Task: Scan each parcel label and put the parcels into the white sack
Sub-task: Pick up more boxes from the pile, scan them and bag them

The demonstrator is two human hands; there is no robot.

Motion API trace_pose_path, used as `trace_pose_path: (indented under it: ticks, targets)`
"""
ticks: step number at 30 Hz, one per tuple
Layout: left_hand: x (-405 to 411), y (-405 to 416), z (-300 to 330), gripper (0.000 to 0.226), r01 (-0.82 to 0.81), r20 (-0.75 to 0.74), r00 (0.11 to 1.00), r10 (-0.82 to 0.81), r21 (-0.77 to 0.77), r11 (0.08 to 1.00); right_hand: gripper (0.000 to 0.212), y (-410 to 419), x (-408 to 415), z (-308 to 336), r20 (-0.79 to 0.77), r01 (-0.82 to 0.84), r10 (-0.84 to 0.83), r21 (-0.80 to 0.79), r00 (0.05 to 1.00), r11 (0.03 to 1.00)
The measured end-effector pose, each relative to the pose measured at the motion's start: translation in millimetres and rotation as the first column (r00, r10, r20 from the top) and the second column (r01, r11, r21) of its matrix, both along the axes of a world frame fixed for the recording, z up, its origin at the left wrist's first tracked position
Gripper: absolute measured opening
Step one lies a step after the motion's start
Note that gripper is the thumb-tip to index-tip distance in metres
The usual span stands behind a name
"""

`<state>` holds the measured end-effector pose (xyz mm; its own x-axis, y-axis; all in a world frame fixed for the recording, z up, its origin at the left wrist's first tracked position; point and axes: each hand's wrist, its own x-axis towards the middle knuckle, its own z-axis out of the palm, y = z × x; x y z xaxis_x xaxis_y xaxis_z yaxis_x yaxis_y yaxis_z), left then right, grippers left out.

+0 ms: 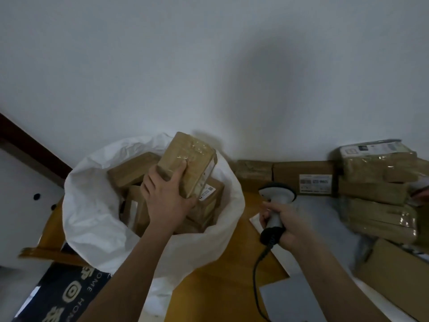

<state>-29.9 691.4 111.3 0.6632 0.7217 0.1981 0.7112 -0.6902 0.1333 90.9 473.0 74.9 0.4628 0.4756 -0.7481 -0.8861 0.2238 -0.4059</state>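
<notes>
Sack (92, 205) of thin white plastic stands open at left, already holding several cartons, and the left hand (166, 201) grips a taped brown parcel (188, 163) by its lower end, tilted over the mouth. It looks stiff, light and tape-slick, so hold it across its edges. Further right, the right hand (282, 223) is wrapped round the scanner (276, 205) handle, with unscanned parcels (376, 189) stacked on the surface beyond.

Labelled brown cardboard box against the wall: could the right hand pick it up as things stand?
Probably not yet: the right hand grips the grey barcode scanner, though nothing blocks the labelled brown cardboard box.
</notes>
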Motion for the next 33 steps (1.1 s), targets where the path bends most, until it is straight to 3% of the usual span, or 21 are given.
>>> trace_pose_path:
  ticks: [6,11,15,19,22,25,28,33]
  targets:
    - [-21.3,43.1,-1.3,0.095,0.032,0.068,0.997,-0.023,-0.133,0.991,0.035,60.8,-15.2,-27.8,-0.07,0.088,-0.083,0.071,0.994,0.994]
    - [-35.1,67.7,0.4,0.093,0.01,0.059,0.998,-0.004,-0.099,0.995,0.051,83.5,-20.0,-27.5,-0.023,0.005,-0.005,0.032,1.0,0.999]
    - [-45.4,93.0,2.4,0.09,-0.044,-0.06,0.997,0.051,0.114,0.993,0.037,87.2,-18.7,-8.0,0.095,-0.067,0.065,0.014,0.993,0.998]
    - [-57.5,106.1,5.6,0.075,-0.075,-0.197,0.973,0.117,0.21,0.975,0.014,90.7,-19.7,24.4,0.208,-0.078,0.052,0.119,0.977,0.99]
    - [-62.3,109.1,18.3,0.076,-0.096,-0.183,0.978,0.103,0.047,0.994,0.033,95.9,-21.3,38.1,0.284,-0.14,0.104,0.108,0.953,0.984]
    - [-68.5,121.0,29.6,0.07,-0.082,0.118,0.987,0.108,-0.207,0.975,0.042,101.0,-25.1,36.5,0.26,-0.162,0.133,0.094,0.956,0.982]
    - [-88.5,128.4,28.0,0.055,-0.108,0.337,0.92,0.2,-0.272,0.956,0.043,103.7,-26.8,34.0,0.224,-0.163,0.141,0.083,0.964,0.983]
    - [-135.9,123.8,-1.0,0.041,-0.493,0.161,0.824,0.543,-0.266,0.828,0.037,106.0,-31.3,34.3,0.209,-0.181,0.166,0.056,0.964,0.982]
